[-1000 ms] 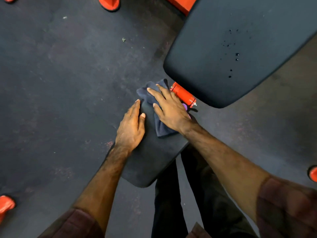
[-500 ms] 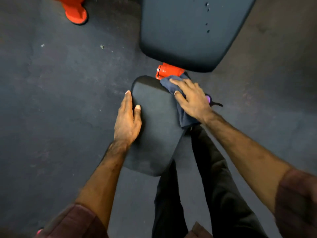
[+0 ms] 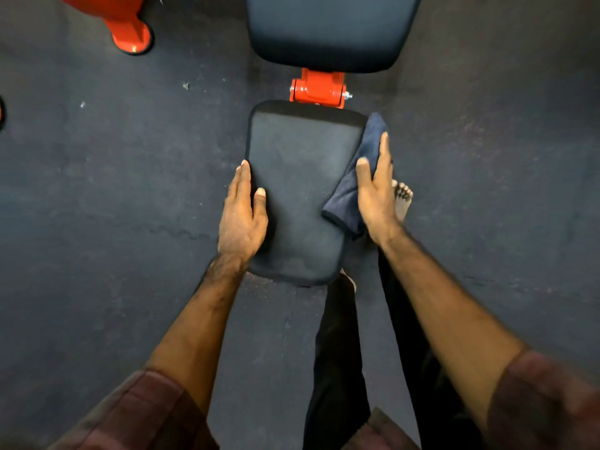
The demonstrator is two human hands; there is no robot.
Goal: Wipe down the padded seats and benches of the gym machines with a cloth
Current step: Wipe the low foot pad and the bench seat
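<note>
A black padded seat (image 3: pixel 298 190) of a bench lies below me, narrow end toward me. Beyond it an orange hinge bracket (image 3: pixel 318 89) joins it to the larger black back pad (image 3: pixel 331 30). My left hand (image 3: pixel 242 212) lies flat along the seat's left edge, fingers straight, thumb on top of the pad. My right hand (image 3: pixel 376 190) presses a dark blue cloth (image 3: pixel 354 180) against the seat's right side edge, fingers straight over the cloth. The cloth hangs over that edge.
Dark rubber floor surrounds the bench. An orange machine foot (image 3: pixel 130 30) stands at the upper left. My bare right foot (image 3: pixel 402 199) and dark trouser legs (image 3: pixel 337 358) are just right of and below the seat.
The right hand slid the cloth from the seat's far right corner down along its right side edge. My view swung so the bench sits straight ahead. The left hand stayed on the left edge.
</note>
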